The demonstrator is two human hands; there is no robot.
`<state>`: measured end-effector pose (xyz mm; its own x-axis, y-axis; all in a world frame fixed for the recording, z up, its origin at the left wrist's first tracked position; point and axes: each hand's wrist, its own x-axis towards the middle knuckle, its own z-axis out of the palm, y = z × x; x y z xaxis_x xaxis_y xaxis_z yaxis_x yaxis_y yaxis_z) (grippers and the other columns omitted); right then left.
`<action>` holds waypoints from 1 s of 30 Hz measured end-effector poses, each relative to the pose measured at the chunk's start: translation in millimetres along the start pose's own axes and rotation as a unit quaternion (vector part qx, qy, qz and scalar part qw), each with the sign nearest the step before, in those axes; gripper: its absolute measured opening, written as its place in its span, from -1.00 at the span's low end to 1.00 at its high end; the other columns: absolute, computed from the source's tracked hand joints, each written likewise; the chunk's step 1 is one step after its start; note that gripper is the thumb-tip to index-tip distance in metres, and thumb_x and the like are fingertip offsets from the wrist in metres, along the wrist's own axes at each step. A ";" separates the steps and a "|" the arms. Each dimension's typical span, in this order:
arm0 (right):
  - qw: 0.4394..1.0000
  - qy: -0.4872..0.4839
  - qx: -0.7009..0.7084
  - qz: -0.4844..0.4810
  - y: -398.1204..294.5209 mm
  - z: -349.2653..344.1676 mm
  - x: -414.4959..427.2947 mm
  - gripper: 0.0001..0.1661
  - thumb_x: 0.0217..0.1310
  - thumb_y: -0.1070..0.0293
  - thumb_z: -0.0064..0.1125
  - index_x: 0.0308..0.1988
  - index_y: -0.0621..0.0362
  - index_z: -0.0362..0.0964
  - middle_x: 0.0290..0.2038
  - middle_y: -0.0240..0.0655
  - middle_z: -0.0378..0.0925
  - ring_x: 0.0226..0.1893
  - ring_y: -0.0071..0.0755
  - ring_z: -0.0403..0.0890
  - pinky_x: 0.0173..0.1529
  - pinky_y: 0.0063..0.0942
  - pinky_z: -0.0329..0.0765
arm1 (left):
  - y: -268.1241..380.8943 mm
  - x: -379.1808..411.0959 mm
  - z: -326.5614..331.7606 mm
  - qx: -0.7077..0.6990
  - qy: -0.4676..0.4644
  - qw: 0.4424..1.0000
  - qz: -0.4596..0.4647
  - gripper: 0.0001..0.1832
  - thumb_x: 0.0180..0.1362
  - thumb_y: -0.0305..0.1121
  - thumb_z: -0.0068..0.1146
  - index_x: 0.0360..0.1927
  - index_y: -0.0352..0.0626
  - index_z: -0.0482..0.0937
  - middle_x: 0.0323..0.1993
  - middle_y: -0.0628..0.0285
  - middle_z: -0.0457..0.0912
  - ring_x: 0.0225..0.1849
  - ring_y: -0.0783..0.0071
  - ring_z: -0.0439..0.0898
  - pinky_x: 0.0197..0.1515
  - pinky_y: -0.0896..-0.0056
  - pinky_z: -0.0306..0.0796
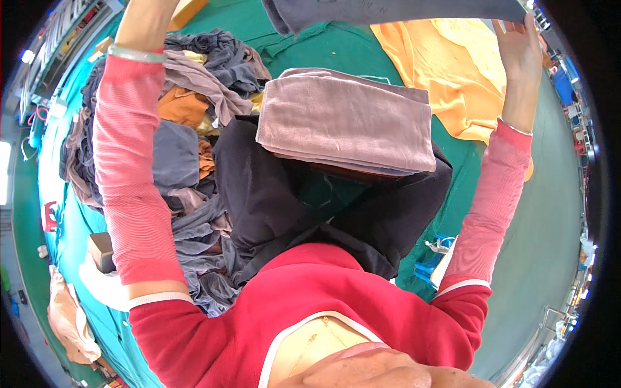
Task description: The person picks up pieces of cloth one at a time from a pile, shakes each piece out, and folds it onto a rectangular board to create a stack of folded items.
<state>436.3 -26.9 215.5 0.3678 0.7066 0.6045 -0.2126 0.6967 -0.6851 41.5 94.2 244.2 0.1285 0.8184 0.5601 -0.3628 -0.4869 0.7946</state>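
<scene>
A dark grey cloth [398,10] is stretched across the top of the view, partly cut off by its edge. My right hand [521,56] grips the cloth's right end, its thumb over the corner and some fingers behind. My left hand is out of view past the top edge; only the bare wrist and the bangled forearm show. On my lap rests a stack of folded cloths [344,116], mauve on top with darker layers beneath. To the left lies a heap of crumpled cloths [208,72] in grey, mauve, orange and yellow.
An orange-yellow cloth [436,82] lies spread at the right on a green ground sheet [310,53]. A flatter grey cloth [175,155] is by my left knee. A small brown box [101,252] stands left of my elbow. Blue plastic items [432,264] sit near my right hip.
</scene>
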 end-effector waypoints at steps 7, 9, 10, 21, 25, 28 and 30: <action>0.992 -0.017 0.108 0.063 -28.6 -91.2 -78.0 -0.70 0.29 0.24 -0.06 -0.12 0.21 0.44 0.03 -0.12 0.43 0.10 -0.18 0.36 0.26 -0.07 0.14 | 22.4 -133.8 -7.8 0.251 -0.034 0.967 0.005 -0.51 0.27 -0.14 -0.06 -0.06 -0.51 0.44 -0.01 0.04 0.49 0.08 0.31 0.45 0.22 0.25 0.22; 0.996 -0.055 0.034 0.061 -36.5 -106.3 -141.2 -0.62 0.29 0.12 -0.09 -0.08 0.14 0.43 -0.06 -0.10 0.42 0.01 -0.08 0.37 0.14 -0.13 0.23 | 36.6 -176.0 -6.3 0.357 -0.210 0.910 0.005 -0.45 0.24 -0.01 -0.07 -0.19 -0.45 0.54 -0.21 -0.01 0.59 -0.10 0.20 0.56 0.05 0.20 0.38; 0.977 -0.197 0.003 0.083 -40.7 -108.9 -155.3 -0.62 0.29 0.05 -0.09 -0.14 0.09 0.44 -0.30 -0.21 0.40 -0.27 -0.24 0.39 -0.14 -0.29 0.32 | 34.7 -187.8 -7.1 0.330 -0.292 0.896 0.054 -0.46 0.22 0.04 -0.06 -0.29 -0.37 0.59 -0.36 0.01 0.63 -0.26 0.15 0.61 -0.11 0.14 0.44; 0.959 0.068 -0.147 0.234 33.9 -105.1 -181.6 -0.75 0.22 0.40 0.08 -0.17 0.37 0.46 -0.21 -0.35 0.53 -0.16 -0.54 0.50 0.02 -0.55 0.35 | -56.7 -197.2 8.8 0.251 -0.083 0.931 -0.253 -0.71 0.17 -0.27 0.10 -0.28 -0.36 0.60 -0.44 0.43 0.56 -0.38 0.77 0.40 -0.34 0.68 0.25; 0.783 -0.036 -0.620 0.026 56.7 -77.3 -176.2 -0.69 0.13 0.31 0.18 -0.13 0.20 0.47 -0.17 -0.26 0.51 -0.07 -0.29 0.47 0.05 -0.41 0.34 | -89.5 -190.2 27.3 0.624 -0.096 0.764 0.133 -0.71 0.13 -0.30 0.11 -0.09 -0.20 0.55 -0.05 0.07 0.55 0.02 0.20 0.50 0.10 0.31 0.30; 0.759 -0.199 -0.621 0.001 62.2 -47.8 -194.8 -0.46 0.07 0.10 0.23 0.03 0.07 0.38 0.06 -0.19 0.38 0.13 -0.07 0.32 0.21 -0.16 0.18 | -89.6 -204.3 53.5 0.542 -0.266 0.791 0.096 -0.59 0.11 -0.14 0.11 -0.02 -0.13 0.52 0.08 0.05 0.45 0.12 0.06 0.40 0.17 0.17 0.23; 0.674 -0.298 -0.675 0.029 68.0 -39.3 -212.1 -0.31 0.09 -0.05 0.15 0.18 -0.06 0.24 0.22 -0.17 0.20 0.27 -0.03 0.13 0.28 0.01 0.02 | -109.3 -227.9 45.6 0.616 -0.337 0.707 0.081 -0.46 0.16 -0.01 0.00 0.15 -0.05 0.39 0.20 0.01 0.32 0.26 0.04 0.24 0.25 0.13 0.12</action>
<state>379.4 -134.2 24.7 -0.1200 0.9323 0.3412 0.9550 0.2023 -0.2169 94.0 -53.0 40.4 0.7389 0.5919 0.3220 0.6032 -0.7940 0.0754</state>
